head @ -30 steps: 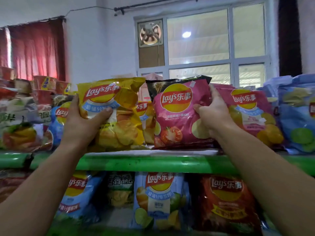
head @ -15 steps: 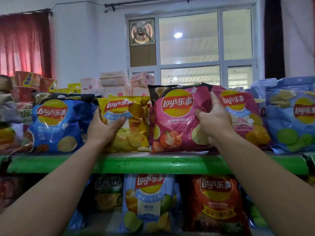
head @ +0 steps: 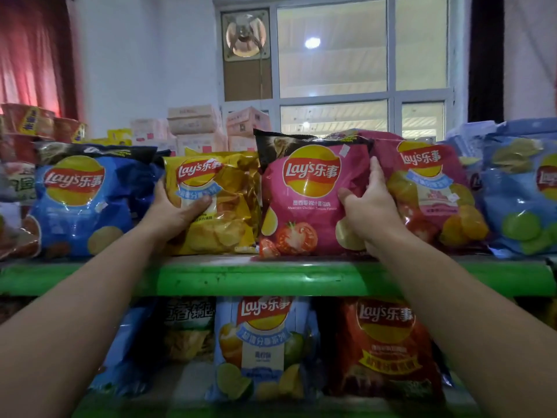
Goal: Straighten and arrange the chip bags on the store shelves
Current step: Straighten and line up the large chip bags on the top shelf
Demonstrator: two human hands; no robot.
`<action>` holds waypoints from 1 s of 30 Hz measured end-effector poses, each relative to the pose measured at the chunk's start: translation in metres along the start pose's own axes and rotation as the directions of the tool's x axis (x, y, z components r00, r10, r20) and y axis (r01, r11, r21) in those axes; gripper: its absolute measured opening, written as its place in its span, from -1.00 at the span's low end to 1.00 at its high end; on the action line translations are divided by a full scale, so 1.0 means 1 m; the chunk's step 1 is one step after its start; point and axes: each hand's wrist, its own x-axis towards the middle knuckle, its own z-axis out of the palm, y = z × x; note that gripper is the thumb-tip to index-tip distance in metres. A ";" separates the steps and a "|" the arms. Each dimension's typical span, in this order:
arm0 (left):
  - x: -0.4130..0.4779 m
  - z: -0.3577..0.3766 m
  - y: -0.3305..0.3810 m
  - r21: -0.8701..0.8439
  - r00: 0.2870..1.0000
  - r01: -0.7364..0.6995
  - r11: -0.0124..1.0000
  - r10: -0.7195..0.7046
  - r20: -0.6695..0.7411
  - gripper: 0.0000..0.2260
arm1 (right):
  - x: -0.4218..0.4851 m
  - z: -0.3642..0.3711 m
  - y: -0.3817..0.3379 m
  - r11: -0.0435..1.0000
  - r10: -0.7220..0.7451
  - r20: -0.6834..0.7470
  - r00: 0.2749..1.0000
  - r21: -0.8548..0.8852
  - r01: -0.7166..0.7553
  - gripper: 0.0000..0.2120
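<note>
blue bag [head: 81,200]: upright, 9 o'clock end of green shelf [head: 271,277]
left hand [head: 174,211]: clamped on yellow bag [head: 223,203] at its 8 o'clock edge
pink bag [head: 307,200]: upright, touching yellow bag
right hand [head: 369,206]: gripping pink bag's 3 o'clock edge

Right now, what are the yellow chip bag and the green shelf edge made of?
The yellow chip bag looks like thin, shiny plastic film; it crinkles and glints under the left hand. The green shelf edge looks like painted metal, smooth and rounded with a soft sheen, though glossy plastic is possible.
</note>
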 end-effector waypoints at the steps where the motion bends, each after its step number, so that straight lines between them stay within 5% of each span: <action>1: 0.000 -0.003 0.000 0.009 1.000 0.004 1.000 -0.004 0.004 0.14 | 0.001 -0.001 0.000 1.000 -0.009 -0.006 1.000 -0.023 0.009 -0.26; 9: -0.010 -0.012 0.004 0.006 1.000 0.017 1.000 -0.017 0.001 0.13 | -0.006 -0.008 -0.004 0.978 -0.102 -0.026 0.994 -0.185 0.095 -0.30; 13: -0.024 -0.009 0.007 0.221 0.981 -0.064 0.973 0.103 -0.167 0.04 | -0.016 -0.034 -0.010 0.960 -0.217 -0.089 0.972 -0.200 0.196 -0.49; 16: -0.043 0.002 0.017 0.320 0.901 -0.185 0.929 0.290 -0.322 -0.12 | -0.028 -0.057 -0.008 0.913 -0.374 -0.172 0.912 -0.242 0.328 -0.77; 20: -0.076 0.031 0.039 0.408 0.744 -0.375 0.832 0.533 -0.403 -0.37 | -0.034 -0.086 0.008 0.876 -0.438 -0.254 0.862 -0.335 0.347 -0.86; 24: -0.109 0.074 0.065 0.402 0.702 -0.538 0.741 0.658 -0.273 -0.48 | -0.031 -0.114 0.025 0.839 -0.427 -0.302 0.852 -0.484 0.249 -0.70; 30: -0.132 0.127 0.080 0.562 0.644 -0.661 0.497 0.760 0.085 -0.32 | -0.026 -0.137 0.048 0.732 -0.221 -0.095 0.971 -0.673 0.101 -0.18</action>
